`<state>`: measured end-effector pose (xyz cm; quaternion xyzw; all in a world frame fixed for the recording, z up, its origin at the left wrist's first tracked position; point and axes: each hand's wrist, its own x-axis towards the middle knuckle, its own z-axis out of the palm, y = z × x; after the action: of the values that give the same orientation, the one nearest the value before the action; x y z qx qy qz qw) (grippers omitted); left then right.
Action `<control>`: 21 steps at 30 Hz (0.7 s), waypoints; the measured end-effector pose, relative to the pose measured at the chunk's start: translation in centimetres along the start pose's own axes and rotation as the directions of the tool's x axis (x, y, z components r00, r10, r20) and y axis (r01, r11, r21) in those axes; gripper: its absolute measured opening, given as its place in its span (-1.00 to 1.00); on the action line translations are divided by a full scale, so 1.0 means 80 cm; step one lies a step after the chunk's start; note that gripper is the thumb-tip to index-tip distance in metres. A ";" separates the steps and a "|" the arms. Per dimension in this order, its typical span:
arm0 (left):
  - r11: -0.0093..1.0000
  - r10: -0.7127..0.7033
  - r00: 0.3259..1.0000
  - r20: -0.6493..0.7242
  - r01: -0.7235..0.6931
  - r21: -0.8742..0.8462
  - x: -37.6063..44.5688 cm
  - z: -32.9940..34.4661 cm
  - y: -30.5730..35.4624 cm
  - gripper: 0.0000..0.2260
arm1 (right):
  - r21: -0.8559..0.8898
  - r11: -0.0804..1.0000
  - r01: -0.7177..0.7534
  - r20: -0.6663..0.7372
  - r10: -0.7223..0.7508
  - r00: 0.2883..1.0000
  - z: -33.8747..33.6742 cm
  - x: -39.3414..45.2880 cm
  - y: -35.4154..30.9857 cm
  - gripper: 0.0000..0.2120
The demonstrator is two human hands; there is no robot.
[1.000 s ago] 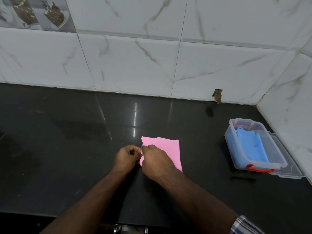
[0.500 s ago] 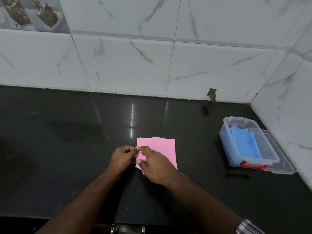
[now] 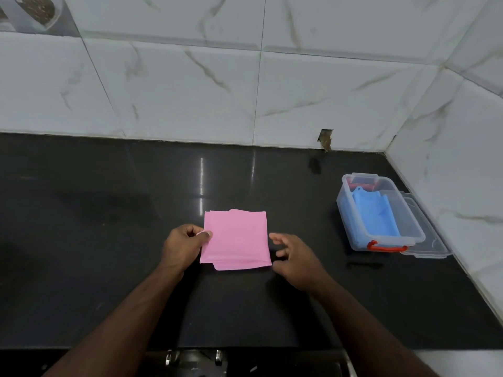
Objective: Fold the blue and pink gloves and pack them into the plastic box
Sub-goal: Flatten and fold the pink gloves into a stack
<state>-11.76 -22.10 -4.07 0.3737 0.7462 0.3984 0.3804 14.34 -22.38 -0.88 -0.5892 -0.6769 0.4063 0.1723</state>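
The pink glove (image 3: 236, 239) lies folded into a flat square on the black counter (image 3: 109, 240) in front of me. My left hand (image 3: 183, 244) pinches its left edge between thumb and fingers. My right hand (image 3: 292, 258) hovers just off the glove's right edge, fingers loosely spread and holding nothing. The clear plastic box (image 3: 408, 227) with red handles stands at the right near the wall corner. The folded blue glove (image 3: 374, 216) lies inside it.
The box's clear lid (image 3: 430, 240) lies on the counter, partly under the box on its right. White marble-look tiled walls (image 3: 245, 77) close the counter at the back and right. A chipped hole (image 3: 326, 138) marks the wall base. Metal fittings (image 3: 193, 359) sit below the counter's front edge.
My right hand let go of the glove's left side and moved off to its right. The pink glove now lies flat and square, and my left hand still pinches its left edge.
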 end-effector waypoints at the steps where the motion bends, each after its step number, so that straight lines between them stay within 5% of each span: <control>1: 1.000 -0.001 1.000 -0.002 0.001 -0.001 0.000 0.000 0.000 -0.86 | 0.010 1.000 0.015 0.017 -0.015 1.000 0.006 -0.003 0.003 -0.34; 6: 1.000 -0.014 1.000 -0.026 0.014 -0.015 -0.004 0.001 0.003 -0.86 | -0.172 0.980 0.099 -0.109 -0.119 0.987 0.027 -0.006 0.005 -0.43; 16: 1.000 -0.012 1.000 -0.019 0.012 -0.011 -0.008 0.001 0.008 -0.86 | -0.587 0.777 0.227 -0.100 -0.348 0.932 0.036 -0.015 0.005 -0.53; 21: 1.000 -0.008 1.000 -0.017 0.008 0.008 -0.008 0.000 0.007 -0.87 | -0.573 0.812 0.114 -0.108 -0.212 0.971 0.039 -0.015 0.000 -0.54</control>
<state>-11.31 -22.43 -3.43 0.3688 0.7527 0.3969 0.3741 12.39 -24.60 -2.49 -0.5851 -0.7976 0.1220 0.0813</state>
